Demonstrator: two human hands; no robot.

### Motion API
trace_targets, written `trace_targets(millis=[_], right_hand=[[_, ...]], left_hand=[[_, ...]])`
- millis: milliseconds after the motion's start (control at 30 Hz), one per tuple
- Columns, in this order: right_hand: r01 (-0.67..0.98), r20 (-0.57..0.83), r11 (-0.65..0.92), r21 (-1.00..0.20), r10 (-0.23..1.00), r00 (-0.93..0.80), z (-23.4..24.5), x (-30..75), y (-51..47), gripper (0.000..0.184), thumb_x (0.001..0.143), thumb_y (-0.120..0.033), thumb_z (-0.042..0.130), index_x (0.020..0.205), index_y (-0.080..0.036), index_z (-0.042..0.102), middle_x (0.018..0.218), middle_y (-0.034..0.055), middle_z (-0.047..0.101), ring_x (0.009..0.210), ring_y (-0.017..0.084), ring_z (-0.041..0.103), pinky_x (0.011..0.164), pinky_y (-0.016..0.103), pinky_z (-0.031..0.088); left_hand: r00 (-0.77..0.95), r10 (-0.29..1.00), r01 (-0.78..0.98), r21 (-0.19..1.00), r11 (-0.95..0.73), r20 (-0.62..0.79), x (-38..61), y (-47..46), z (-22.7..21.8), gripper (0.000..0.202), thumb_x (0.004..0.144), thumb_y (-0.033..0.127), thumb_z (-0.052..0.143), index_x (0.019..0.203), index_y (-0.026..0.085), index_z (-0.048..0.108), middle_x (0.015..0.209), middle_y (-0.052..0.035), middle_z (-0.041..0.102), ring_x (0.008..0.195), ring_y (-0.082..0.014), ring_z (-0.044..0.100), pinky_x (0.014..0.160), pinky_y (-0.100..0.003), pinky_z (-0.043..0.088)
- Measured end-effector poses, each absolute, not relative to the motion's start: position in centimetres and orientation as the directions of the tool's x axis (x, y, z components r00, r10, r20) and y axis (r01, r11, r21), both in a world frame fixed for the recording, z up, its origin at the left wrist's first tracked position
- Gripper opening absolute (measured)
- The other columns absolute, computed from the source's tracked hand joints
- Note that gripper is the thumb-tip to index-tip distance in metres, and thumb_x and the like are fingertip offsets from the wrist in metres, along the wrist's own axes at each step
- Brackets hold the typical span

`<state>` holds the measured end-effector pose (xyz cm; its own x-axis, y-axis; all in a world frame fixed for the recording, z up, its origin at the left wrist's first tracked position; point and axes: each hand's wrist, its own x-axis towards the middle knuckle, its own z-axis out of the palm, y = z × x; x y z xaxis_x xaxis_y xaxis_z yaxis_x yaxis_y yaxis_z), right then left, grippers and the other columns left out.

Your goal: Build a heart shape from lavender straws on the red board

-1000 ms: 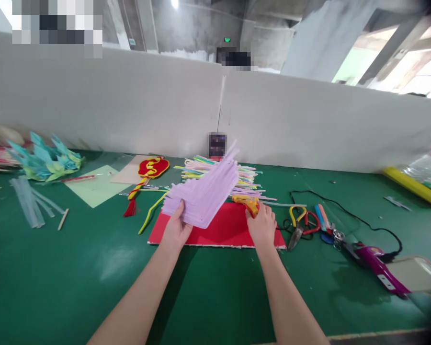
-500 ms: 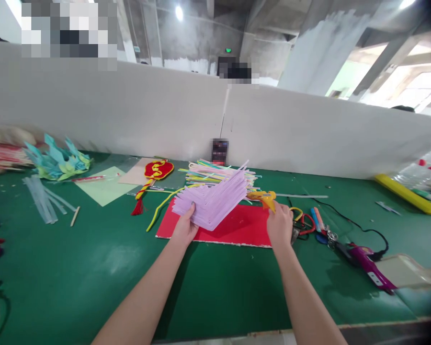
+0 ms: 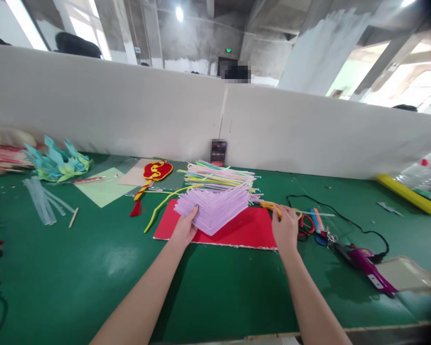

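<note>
My left hand (image 3: 187, 229) is closed on the left edge of a lilac V-shaped piece (image 3: 211, 211) made of rows of fuzzy pipe cleaners. The piece is held tilted above a red board (image 3: 244, 227). Right of the board, my right hand (image 3: 286, 227) has its fingers curled at a small orange glue gun (image 3: 271, 206), low over the table; part of the gun is hidden by the hand. A pale glue stick (image 3: 319, 213) sticks out to its right. Behind the lilac piece lies a heap of coloured pipe cleaners (image 3: 219, 177).
Scissors (image 3: 308, 224), pens (image 3: 318, 219) and a purple corded tool (image 3: 369, 270) lie to the right on the green table (image 3: 230, 292). At left are loose glue sticks (image 3: 39, 201), a red-and-yellow tasselled ornament (image 3: 158, 170) and folded teal paper (image 3: 59, 160). A white partition (image 3: 129, 110) stands behind.
My right hand has shifted slightly right and down with the glue gun, which now sits lower and apart from the lilac piece. The lilac piece has tipped lower in my left hand.
</note>
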<state>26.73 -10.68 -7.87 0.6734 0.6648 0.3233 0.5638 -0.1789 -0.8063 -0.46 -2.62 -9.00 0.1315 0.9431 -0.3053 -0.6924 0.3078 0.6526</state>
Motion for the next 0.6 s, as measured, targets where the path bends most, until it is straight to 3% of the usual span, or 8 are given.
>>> trace_targets(millis=[133, 200, 233, 367, 467, 600], right_hand=[[0.354, 0.135, -0.104, -0.929, 0.797, 0.588, -7.9, 22.4, -9.7, 0.041, 0.082, -0.052, 0.049, 0.085, -0.017, 0.068, 0.079, 0.0096, 0.069, 0.076, 0.025, 0.065, 0.071, 0.041, 0.054], [-0.098, -0.106, -0.068, -0.993, 0.884, 0.455, -8.4, 20.3, -9.3, 0.041, 0.072, -0.054, 0.062, 0.083, -0.015, 0.067, 0.076, 0.0078, 0.070, 0.072, 0.022, 0.067, 0.066, 0.038, 0.056], [-0.218, -0.133, -0.046, -0.975, 0.906, 0.402, -8.6, 19.4, -9.1, 0.040, 0.068, -0.051, 0.068, 0.084, -0.015, 0.067, 0.077, 0.0070, 0.070, 0.073, 0.021, 0.067, 0.067, 0.037, 0.057], [-0.252, -0.105, 0.000, -0.968, 0.909, 0.404, -9.3, 18.3, -8.5, 0.039, 0.058, -0.042, 0.078, 0.083, -0.014, 0.066, 0.076, 0.0027, 0.070, 0.074, 0.018, 0.066, 0.068, 0.035, 0.059], [-0.240, -0.099, 0.005, -0.971, 0.904, 0.417, -9.6, 19.1, -8.4, 0.038, 0.056, -0.041, 0.078, 0.079, -0.014, 0.065, 0.069, 0.0010, 0.067, 0.068, 0.018, 0.064, 0.061, 0.035, 0.059], [-0.202, -0.103, -0.018, -0.979, 0.900, 0.423, -9.8, 19.7, -8.6, 0.041, 0.058, -0.039, 0.078, 0.087, -0.013, 0.064, 0.063, -0.0008, 0.064, 0.062, 0.019, 0.064, 0.057, 0.034, 0.059]], left_hand=[[0.130, 0.951, -0.665, 0.686, 0.294, -0.281, -0.4, -2.5, -9.4, 0.031, 0.071, 0.015, 0.073, 0.100, 0.017, 0.064, 0.098, -0.0063, 0.073, 0.095, -0.0217, 0.068, 0.090, -0.032, 0.054], [0.123, 0.955, -0.646, 0.708, 0.284, -0.271, -0.2, -2.5, -9.5, 0.030, 0.070, 0.016, 0.073, 0.099, 0.017, 0.065, 0.097, -0.0067, 0.073, 0.094, -0.0220, 0.068, 0.089, -0.033, 0.054], [0.120, 0.957, -0.633, 0.722, 0.279, -0.264, -0.1, -2.5, -9.5, 0.031, 0.069, 0.016, 0.074, 0.099, 0.017, 0.065, 0.097, -0.0073, 0.073, 0.093, -0.0226, 0.068, 0.088, -0.034, 0.054], [0.071, 0.975, -0.570, 0.794, 0.212, -0.209, -0.1, -2.7, -9.2, 0.037, 0.062, 0.014, 0.078, 0.097, 0.015, 0.066, 0.099, -0.0092, 0.071, 0.098, -0.0247, 0.066, 0.093, -0.037, 0.049], [-0.055, 0.987, -0.501, 0.859, 0.106, -0.154, -0.8, -2.7, -8.8, 0.047, 0.056, 0.010, 0.080, 0.099, 0.019, 0.065, 0.106, -0.0051, 0.068, 0.110, -0.0215, 0.059, 0.102, -0.032, 0.039], [-0.256, 0.967, -0.205, 0.978, -0.043, -0.011, -2.2, -2.3, -8.7, 0.063, 0.056, 0.009, 0.078, 0.115, 0.024, 0.060, 0.098, -0.0041, 0.067, 0.102, -0.0236, 0.061, 0.100, -0.036, 0.038]])
